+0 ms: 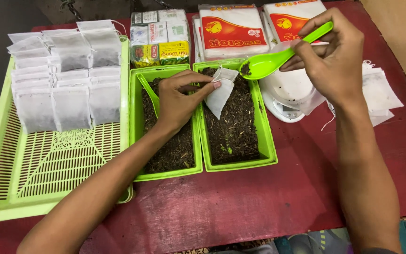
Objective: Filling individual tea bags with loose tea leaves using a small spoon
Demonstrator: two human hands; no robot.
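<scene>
A small white filter bag is pinched at its mouth by the left hand, over the right-hand green tray of dark loose tea. A green plastic spoon carrying a little tea is gripped by the right hand, its bowl just beside the bag's opening. Filled bags are stacked in a slotted green basket on the red worktop.
</scene>
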